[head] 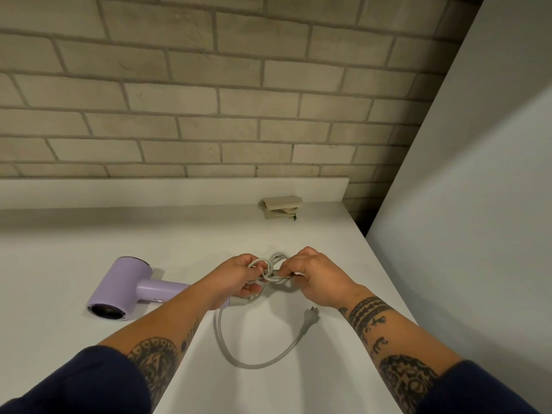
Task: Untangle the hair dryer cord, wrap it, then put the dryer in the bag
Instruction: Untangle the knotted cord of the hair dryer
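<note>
Both hands are working the knot: left hand and right hand are each pinching loops of the cord above the counter. The dryer is lying left; the folded bag is sitting far back. Next, I'd guess, the plug needs feeding through.

Nothing readable here, honestly. There's a tiny pale mark on the handle of the purple hair dryer that might be a logo or a switch label, but it's way too small to make out.
</note>
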`<state>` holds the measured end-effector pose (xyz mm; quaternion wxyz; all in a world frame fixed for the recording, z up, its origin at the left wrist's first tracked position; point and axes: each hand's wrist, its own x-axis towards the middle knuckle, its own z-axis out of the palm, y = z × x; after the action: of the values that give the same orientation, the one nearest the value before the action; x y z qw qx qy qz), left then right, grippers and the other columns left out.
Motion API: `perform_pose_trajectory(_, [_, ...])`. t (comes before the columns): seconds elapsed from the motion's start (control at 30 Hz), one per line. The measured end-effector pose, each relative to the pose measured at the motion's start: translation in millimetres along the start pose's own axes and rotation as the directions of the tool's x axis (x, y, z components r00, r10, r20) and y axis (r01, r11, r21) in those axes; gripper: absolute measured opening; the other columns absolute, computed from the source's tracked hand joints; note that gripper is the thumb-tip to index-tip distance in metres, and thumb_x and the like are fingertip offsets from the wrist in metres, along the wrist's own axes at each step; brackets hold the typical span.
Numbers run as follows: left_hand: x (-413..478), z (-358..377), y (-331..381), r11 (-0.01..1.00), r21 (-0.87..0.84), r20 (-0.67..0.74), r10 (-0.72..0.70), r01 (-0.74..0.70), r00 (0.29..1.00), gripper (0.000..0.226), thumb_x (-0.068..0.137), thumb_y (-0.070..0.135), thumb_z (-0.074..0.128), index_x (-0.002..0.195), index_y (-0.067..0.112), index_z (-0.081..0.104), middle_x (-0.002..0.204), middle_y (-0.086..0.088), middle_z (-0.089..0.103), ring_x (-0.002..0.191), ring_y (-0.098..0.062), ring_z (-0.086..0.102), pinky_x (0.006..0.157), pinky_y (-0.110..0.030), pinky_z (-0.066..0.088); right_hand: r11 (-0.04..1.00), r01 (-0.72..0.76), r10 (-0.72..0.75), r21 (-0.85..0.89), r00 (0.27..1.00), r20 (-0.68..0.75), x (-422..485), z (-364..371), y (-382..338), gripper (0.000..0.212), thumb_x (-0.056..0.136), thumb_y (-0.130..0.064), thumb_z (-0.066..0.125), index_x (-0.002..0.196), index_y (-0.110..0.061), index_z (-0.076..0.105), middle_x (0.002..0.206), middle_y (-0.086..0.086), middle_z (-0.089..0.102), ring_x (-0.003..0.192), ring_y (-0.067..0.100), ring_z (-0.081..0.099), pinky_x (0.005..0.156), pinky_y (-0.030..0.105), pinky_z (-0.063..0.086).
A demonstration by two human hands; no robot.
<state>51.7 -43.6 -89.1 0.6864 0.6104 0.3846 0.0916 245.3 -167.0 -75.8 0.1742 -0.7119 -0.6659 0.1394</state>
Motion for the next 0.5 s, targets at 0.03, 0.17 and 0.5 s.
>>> perform_pose_trajectory(0.03, [0, 0, -1, 1.0, 0.018, 0.005, 0.013, -0.013, 1.0, 0.013, 0.103, 0.017, 0.058, 0.112, 0.013, 0.066, 0.093, -0.004, 0.074, 0.076, -0.019, 0.066, 0.075, -0.033, 0.052, 0.999, -0.039, 0.039, 0.02, 0.999, -0.002, 0, -2, -3, 0.028, 0.092, -0.027, 0.064, 0.114, -0.043, 0.069, 0.109, -0.013, 0.062, 0.111, 0.006, 0.045, 0.103, 0.03, 0.043])
perform_pose_trajectory(0.17, [-1, 2, -4, 0.998, 0.027, 0.059, 0.056, -0.057, 0.997, 0.014, 0.1, 0.009, 0.061, 0.113, 0.01, 0.065, 0.091, -0.007, 0.071, 0.074, -0.017, 0.065, 0.07, -0.027, 0.051, 0.956, -0.244, 0.252, 0.165, 0.967, -0.027, 6, -1, -18, 0.03, 0.091, -0.052, 0.06, 0.12, -0.047, 0.065, 0.113, -0.011, 0.054, 0.115, 0.014, 0.042, 0.104, 0.031, 0.038])
perform_pose_trajectory(0.5, [-12, 2, -4, 0.992, 0.037, -0.027, 0.12, -0.119, 0.992, 0.021, 0.105, 0.028, 0.056, 0.107, 0.012, 0.07, 0.099, -0.006, 0.077, 0.081, -0.02, 0.067, 0.081, -0.036, 0.051, 0.877, -0.259, 0.3, 0.404, 0.953, -0.041, 15, 5, -41, 0.019, 0.1, -0.029, 0.057, 0.088, -0.022, 0.071, 0.08, -0.006, 0.07, 0.076, 0.012, 0.061, 0.074, 0.029, 0.05])
